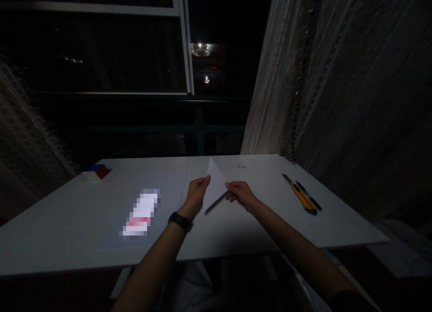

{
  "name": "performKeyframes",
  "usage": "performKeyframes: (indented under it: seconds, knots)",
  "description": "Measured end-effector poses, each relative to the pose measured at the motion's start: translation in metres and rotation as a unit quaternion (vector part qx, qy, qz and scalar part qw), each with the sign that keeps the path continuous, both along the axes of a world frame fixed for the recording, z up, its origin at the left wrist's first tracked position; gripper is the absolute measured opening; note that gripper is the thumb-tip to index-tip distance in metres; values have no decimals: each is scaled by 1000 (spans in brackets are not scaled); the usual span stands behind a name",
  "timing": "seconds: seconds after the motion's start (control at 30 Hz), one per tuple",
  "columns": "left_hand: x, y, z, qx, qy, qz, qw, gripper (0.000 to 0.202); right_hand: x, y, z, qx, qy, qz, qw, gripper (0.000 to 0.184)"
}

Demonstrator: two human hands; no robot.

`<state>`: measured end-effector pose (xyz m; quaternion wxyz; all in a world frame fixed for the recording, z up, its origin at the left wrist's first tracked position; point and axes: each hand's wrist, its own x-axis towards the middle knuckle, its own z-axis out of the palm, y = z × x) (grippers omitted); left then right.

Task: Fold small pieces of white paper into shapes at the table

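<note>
A white sheet of paper, folded to a point at the top, is held up just above the white table. My left hand pinches its left edge, and a dark watch sits on that wrist. My right hand grips the paper's lower right edge with closed fingers. Both hands are close together near the table's middle.
A yellow utility knife and a black pen lie at the right. A pixelated flat item lies left of my hands. A red and blue block sits at the far left corner. Curtains hang right; a dark window is behind.
</note>
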<state>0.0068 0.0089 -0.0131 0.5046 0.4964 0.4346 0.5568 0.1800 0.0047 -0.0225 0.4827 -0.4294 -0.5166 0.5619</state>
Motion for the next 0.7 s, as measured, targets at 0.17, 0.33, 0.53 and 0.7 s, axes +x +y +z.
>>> performKeyframes:
  seconds: [0.17, 0.33, 0.53, 0.7]
  knots:
    - [0, 0, -1, 1, -1, 0, 1000, 42, 1, 0, 0, -4, 0, 9, 1000, 34]
    - [0, -2, 3, 14, 17, 9, 1000, 43, 1, -1, 2, -10, 3, 6, 1000, 33]
    - [0, -2, 3, 13, 1, -8, 1000, 43, 0, 0, 2, -20, -1, 5, 1000, 32]
    - [1, -4, 4, 3, -3, -5, 1000, 43, 2, 0, 1, -20, 7, 5, 1000, 31]
